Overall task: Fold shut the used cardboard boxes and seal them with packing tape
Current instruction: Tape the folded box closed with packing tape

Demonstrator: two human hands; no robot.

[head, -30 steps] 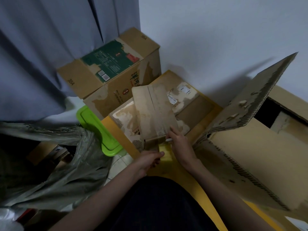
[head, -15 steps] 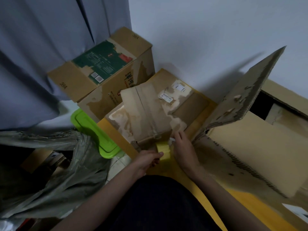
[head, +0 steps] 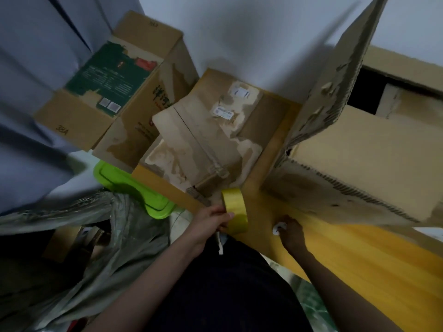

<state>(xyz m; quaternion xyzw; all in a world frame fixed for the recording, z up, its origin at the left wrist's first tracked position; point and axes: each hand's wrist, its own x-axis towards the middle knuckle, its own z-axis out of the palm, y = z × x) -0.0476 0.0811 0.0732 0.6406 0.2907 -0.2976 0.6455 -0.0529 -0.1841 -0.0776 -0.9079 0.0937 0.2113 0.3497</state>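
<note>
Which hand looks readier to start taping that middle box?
The left hand: it already grips the yellow tape roll beside the box's near edge. The right hand holds something small and white.

Bare forearms, no sleeves showing; dark navy garment (head: 227, 291) over the lap.

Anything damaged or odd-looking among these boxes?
Yes. The middle box has its surface paper torn away in pale patches, and the big flap on the right stands open with a ragged, perforated edge. The left hand holds yellow tape.
</note>
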